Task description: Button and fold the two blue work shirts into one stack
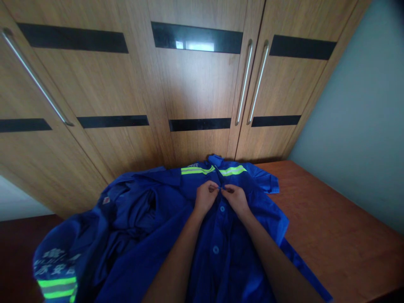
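A blue work shirt with yellow-green reflective stripes lies front up, its collar towards the wardrobe. My left hand is closed, thumb and fingers pinching the shirt's front edge at chest height. Just beside it, my right hand pinches the same front opening from the other side, the fingertips almost meeting. A small bit of blue shows between them; whether it is a button or cloth I cannot make out. Below the hands, one round blue button and another button sit along the placket.
A crumpled dark blue garment with white lettering and a reflective stripe lies to the left. Behind stands a wooden wardrobe with metal handles. The reddish-brown surface extends right to a pale wall.
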Action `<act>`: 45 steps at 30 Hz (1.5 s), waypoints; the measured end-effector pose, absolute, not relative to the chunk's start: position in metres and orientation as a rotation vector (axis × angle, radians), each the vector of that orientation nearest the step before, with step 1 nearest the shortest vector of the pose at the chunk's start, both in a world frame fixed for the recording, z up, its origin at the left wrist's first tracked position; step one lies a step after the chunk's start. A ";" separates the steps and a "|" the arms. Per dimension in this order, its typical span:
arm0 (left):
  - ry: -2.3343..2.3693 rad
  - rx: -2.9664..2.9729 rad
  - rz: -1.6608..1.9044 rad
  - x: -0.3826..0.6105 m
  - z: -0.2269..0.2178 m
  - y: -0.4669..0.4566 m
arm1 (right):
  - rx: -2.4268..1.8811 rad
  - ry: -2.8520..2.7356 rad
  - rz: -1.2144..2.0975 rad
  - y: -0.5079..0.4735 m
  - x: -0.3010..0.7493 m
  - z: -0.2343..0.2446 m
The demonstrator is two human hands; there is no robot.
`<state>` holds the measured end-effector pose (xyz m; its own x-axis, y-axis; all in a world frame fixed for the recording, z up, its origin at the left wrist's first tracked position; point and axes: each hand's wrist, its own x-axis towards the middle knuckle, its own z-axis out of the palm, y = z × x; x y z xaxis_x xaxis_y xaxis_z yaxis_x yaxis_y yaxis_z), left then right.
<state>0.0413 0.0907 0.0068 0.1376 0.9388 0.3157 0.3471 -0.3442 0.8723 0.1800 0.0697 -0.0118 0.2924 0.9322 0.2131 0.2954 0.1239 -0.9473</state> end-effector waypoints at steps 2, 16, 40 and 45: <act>1.254 1.827 1.204 0.042 0.008 0.089 | -1.412 -1.257 0.680 0.069 0.180 -0.010; 1.332 2.099 1.150 0.043 0.021 0.079 | -1.368 -1.235 0.777 0.066 0.171 -0.007; 1.351 1.666 1.226 0.043 0.015 0.088 | -1.246 -1.474 0.675 0.053 0.169 0.009; 1.317 1.603 1.242 0.043 0.007 0.091 | -1.360 -1.553 0.485 0.053 0.173 0.008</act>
